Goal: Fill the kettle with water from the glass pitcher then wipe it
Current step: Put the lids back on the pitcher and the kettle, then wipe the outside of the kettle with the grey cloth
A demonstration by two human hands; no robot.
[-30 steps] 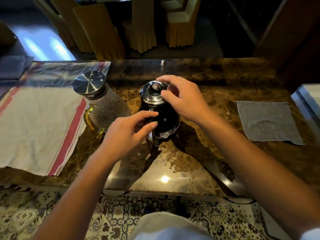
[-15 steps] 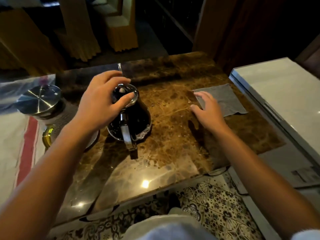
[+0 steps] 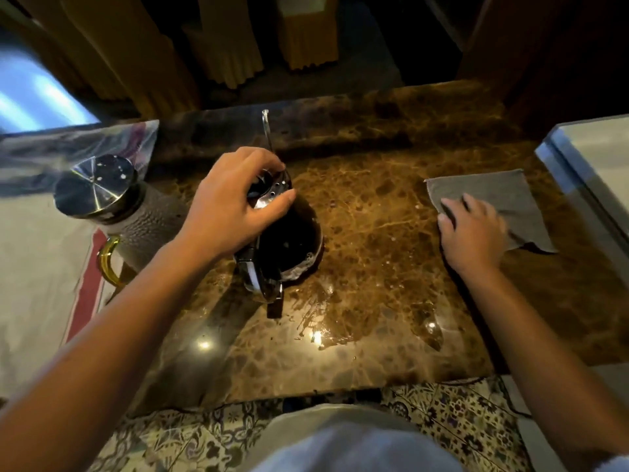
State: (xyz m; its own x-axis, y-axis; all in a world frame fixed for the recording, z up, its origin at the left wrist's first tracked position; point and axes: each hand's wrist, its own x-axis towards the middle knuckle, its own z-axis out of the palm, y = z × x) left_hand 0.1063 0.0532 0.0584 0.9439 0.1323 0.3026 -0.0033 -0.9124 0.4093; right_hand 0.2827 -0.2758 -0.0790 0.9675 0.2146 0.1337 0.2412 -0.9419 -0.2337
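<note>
Kettle (image 3: 289, 247) stands mid-table (image 3: 374, 318), left hand (image 3: 231, 212) clasping its lid. Right hand (image 3: 471, 229) lies flat, open, on the grey cloth (image 3: 503, 195), seemingly not yet gathered; it should bunch it firmly before wiping.

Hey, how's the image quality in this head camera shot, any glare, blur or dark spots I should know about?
Head view: bright lamp reflections glare off the polished marble counter near its front edge; the kettle reads almost black, hiding detail; the far room is dim, with a blown-out patch at upper left; wide-angle bending curves the counter edges; the left hand and right hand on the grey cloth look slightly soft.
</note>
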